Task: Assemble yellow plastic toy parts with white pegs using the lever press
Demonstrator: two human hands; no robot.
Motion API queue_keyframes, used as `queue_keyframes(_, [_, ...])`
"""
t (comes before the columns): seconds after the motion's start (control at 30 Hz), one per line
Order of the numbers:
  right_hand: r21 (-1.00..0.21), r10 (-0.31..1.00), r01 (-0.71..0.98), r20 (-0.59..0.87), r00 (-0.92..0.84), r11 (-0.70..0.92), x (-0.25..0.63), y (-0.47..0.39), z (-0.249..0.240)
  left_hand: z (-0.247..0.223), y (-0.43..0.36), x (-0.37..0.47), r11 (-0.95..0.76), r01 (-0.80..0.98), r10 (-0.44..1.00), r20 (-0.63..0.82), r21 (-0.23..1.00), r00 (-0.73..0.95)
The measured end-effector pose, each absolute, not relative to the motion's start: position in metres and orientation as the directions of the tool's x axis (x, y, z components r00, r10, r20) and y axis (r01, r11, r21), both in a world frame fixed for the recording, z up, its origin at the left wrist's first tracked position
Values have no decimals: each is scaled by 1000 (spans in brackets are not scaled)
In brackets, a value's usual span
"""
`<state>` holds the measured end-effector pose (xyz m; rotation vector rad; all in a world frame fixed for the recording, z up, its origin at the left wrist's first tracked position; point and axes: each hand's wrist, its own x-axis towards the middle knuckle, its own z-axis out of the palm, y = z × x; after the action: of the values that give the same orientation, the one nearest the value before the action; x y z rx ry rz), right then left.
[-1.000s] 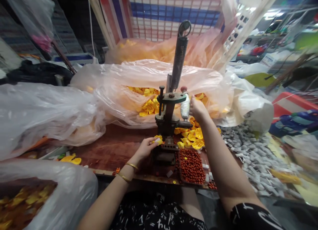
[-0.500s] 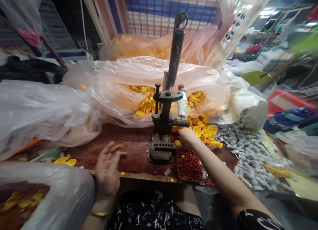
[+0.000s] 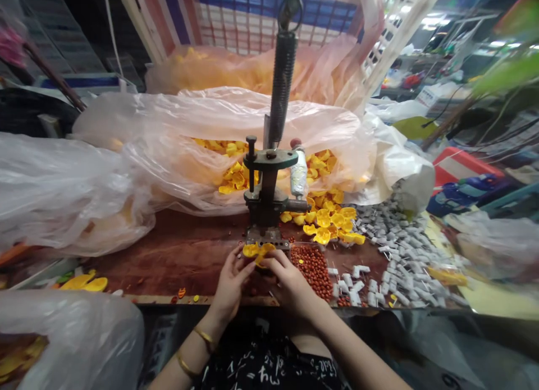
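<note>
My left hand [image 3: 231,283] and my right hand [image 3: 291,278] are together just in front of the base of a dark hand press [image 3: 269,199]. Between them they grip a yellow plastic piece [image 3: 259,252] with rounded, petal-like parts. The fingers of both hands are closed on its edges. Right of the press base lies a tray of small red-brown beads [image 3: 314,269]. Behind that, a pile of yellow pieces [image 3: 332,219] spills out of a clear plastic bag [image 3: 168,171].
Many grey-white parts with metal pins [image 3: 400,261] cover the right of the table [image 3: 177,249]. Some yellow pieces [image 3: 84,282] lie at the left edge. A plastic bag [image 3: 84,328] stands at the lower left. The press's tall spring [image 3: 283,87] rises above.
My right hand has come back from the yellow pile to the front of the press with a yellow piece. My left hand has moved right and joined it. The view has shifted slightly.
</note>
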<state>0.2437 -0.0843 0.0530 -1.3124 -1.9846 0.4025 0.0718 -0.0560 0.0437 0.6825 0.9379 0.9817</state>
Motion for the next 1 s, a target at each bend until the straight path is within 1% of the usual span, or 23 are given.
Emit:
queue_keyframes(0.03, [-615,893,655,375,-247,440,250,-91,53,41,-54,70,403,-384,915,-348,831,206])
queue_keyframes(0.07, [-619,916,685,350,-198,385,263,-96,53,37,-52,67,388,-376,922,-350,842,168])
queue_keyframes(0.1, [-609,947,745,308,-93,271,282,-100,53,33,-49,62,373,-359,928,-348,855,135])
queue_keyframes(0.17, [-535,976,843,156,154,-48,328,-107,48,23,-46,54,323,-302,945,-323,897,54])
queue_keyframes(0.2, [-474,973,863,54,226,-175,349,-111,43,18,-45,51,289,-257,956,-294,922,20])
queue_keyframes(0.23, [-420,965,872,-40,260,-252,367,-114,36,14,-45,50,249,-199,968,-253,948,8])
queue_keyframes(0.27, [-386,960,879,-115,256,-280,380,-116,29,10,-47,50,200,-123,980,-198,972,29])
queue_keyframes(0.3, [-378,960,884,-163,228,-274,388,-118,22,7,-48,52,134,-32,988,-131,990,75])
queue_keyframes(0.33, [-389,964,886,-180,197,-254,392,-119,15,5,-50,54,50,70,988,-59,996,141])
queue_keyframes(0.4, [-412,971,880,-140,195,-236,393,-120,5,2,-54,59,-150,257,952,70,955,298])
queue_keyframes(0.47, [-433,953,856,-25,302,-282,390,-119,3,0,-56,60,-322,391,896,145,862,419])
queue_keyframes(0.5, [-472,927,824,38,373,-312,388,-118,5,-1,-57,59,-376,439,879,164,816,448])
queue_keyframes(0.53, [-543,894,773,86,439,-328,386,-117,8,-2,-58,58,-406,475,873,178,781,454])
queue_keyframes(0.6, [-735,853,617,104,511,-280,376,-113,19,-3,-61,53,-408,511,891,207,757,405])
queue_keyframes(0.67, [-884,878,437,68,474,-167,355,-109,30,-4,-62,50,-361,487,921,222,795,320])
queue_keyframes(0.73, [-945,915,316,50,401,-87,324,-107,38,-3,-62,49,-261,409,957,181,874,225])
queue_keyframes(0.8, [-969,948,245,39,317,-43,287,-106,42,-1,-59,51,-104,288,993,83,952,85])
queue_keyframes(0.87, [-978,982,209,39,187,-1,252,-107,42,2,-55,53,62,127,997,-56,990,-52])
queue_keyframes(0.9, [-977,993,209,53,107,29,237,-108,42,4,-54,54,116,54,990,-111,992,-89])
queue_keyframes(0.93, [-973,997,219,75,36,66,224,-108,41,7,-54,55,144,-4,985,-143,990,-94])
queue_keyframes(1.0, [-954,990,264,135,-41,141,209,-107,40,13,-55,55,155,-88,987,-157,984,-17])
